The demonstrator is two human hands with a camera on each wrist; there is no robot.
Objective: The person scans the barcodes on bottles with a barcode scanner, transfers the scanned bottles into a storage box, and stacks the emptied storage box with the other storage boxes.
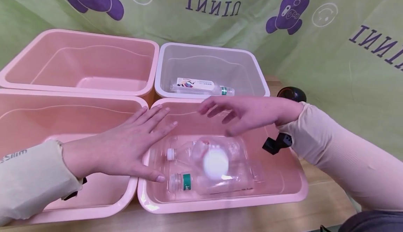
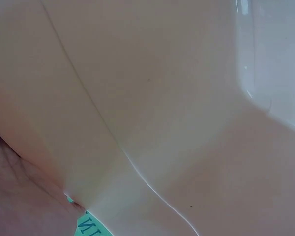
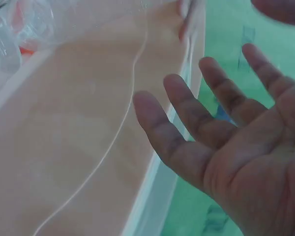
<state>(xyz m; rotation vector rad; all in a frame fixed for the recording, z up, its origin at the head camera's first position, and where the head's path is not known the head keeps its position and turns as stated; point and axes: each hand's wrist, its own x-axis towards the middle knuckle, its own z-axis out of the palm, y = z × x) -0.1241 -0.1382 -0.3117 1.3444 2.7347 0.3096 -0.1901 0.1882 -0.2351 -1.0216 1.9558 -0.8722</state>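
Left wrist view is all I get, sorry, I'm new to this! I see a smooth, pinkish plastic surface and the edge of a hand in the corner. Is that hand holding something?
Observer: No. In the head view, the person's bare left hand is spread open with nothing in its grip.
Visitor: Oh! And where's the other hand, is it busy?
Observer: The person's bare right hand is open too, fingers parted, holding nothing.
Visitor: So is there anything near them to pick up?
Observer: Yes, a clear plastic bottle with a green neck band lies in the pink rectangular plastic bin at the front right, beside another clear bottle with a white cap.
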